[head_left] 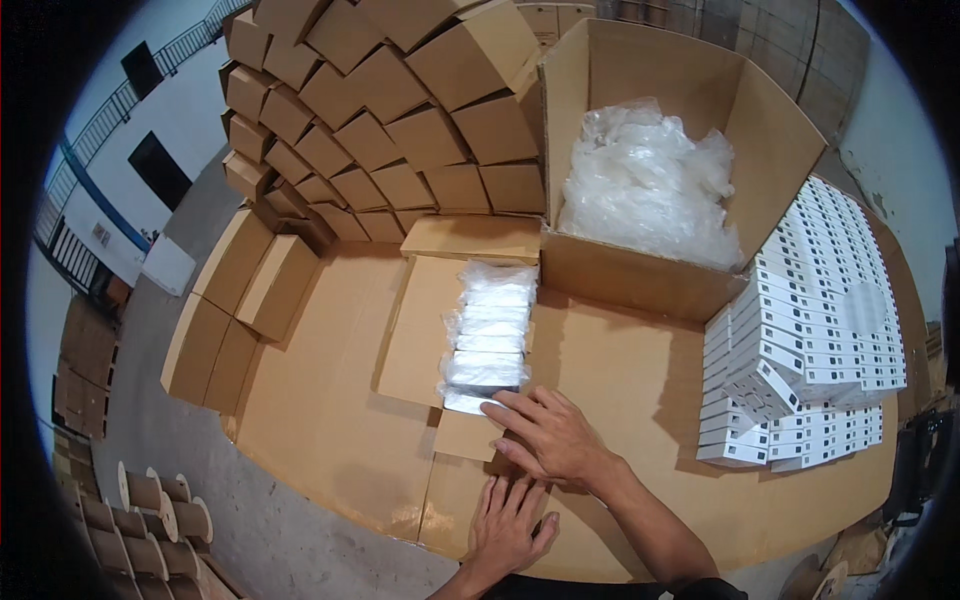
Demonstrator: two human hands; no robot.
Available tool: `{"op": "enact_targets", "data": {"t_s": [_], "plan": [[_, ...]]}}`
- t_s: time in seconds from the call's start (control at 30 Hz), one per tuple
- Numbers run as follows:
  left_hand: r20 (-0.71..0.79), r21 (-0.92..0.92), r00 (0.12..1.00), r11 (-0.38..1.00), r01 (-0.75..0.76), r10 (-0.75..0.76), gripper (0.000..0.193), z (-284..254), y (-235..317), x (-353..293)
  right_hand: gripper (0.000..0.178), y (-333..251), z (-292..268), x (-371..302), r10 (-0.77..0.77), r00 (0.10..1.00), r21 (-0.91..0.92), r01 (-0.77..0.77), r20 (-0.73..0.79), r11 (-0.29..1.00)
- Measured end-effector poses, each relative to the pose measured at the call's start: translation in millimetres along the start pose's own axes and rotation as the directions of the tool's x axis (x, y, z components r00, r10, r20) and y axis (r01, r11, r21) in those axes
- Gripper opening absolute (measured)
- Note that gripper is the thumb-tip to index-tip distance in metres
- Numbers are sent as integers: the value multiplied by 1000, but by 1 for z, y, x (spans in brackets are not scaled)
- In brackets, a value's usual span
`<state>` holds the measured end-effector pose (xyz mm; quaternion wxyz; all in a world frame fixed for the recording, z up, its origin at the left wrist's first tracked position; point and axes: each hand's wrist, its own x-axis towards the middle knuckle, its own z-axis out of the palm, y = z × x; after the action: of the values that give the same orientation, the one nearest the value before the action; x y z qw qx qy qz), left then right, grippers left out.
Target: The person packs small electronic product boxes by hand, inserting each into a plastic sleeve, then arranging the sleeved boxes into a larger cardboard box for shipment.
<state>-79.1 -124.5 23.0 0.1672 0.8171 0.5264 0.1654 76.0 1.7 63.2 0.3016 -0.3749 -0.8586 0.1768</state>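
Observation:
My right hand [555, 437] reaches over the near end of a row of small white boxes in clear plastic bags [490, 345]. Its fingers are stretched out, and the fingertips touch the nearest white box [462, 402]. Below it, my left hand [507, 527] rests palm down with fingers spread, holding nothing. The row lies inside an opened cardboard carton [415, 335], whose near flap [465, 437] is folded out towards me. My right hand hides part of the row's near end.
At the back right stands a large carton [640, 262] of crumpled clear plastic bags [645, 180]. Stacked white boxes [820, 320] fill the right side. Brown cartons [390, 120] are piled at the back, with more cartons [225, 310] on the left. Wooden spools [150, 520] stand on the floor.

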Motion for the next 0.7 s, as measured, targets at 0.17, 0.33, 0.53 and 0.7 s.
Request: {"op": "enact_targets", "data": {"t_s": [0.17,0.33,0.53,0.7], "plan": [[12,22,999,999,-47,46,59,4,4,7,50,1,3,-8,-13,1000,-77,11,-20,997],[-78,41,985,988,-149,152,55,24,-2,21,52,0,4,-19,15,999,-130,-20,-39,991],[101,-83,973,977,-198,206,64,27,5,64,53,-10,-20,-63,48,982,-163,-79,-184,984],[-63,169,911,904,-392,407,69,48,7,110,54,-22,-59,-110,121,950,-237,-194,-289,952]]}}
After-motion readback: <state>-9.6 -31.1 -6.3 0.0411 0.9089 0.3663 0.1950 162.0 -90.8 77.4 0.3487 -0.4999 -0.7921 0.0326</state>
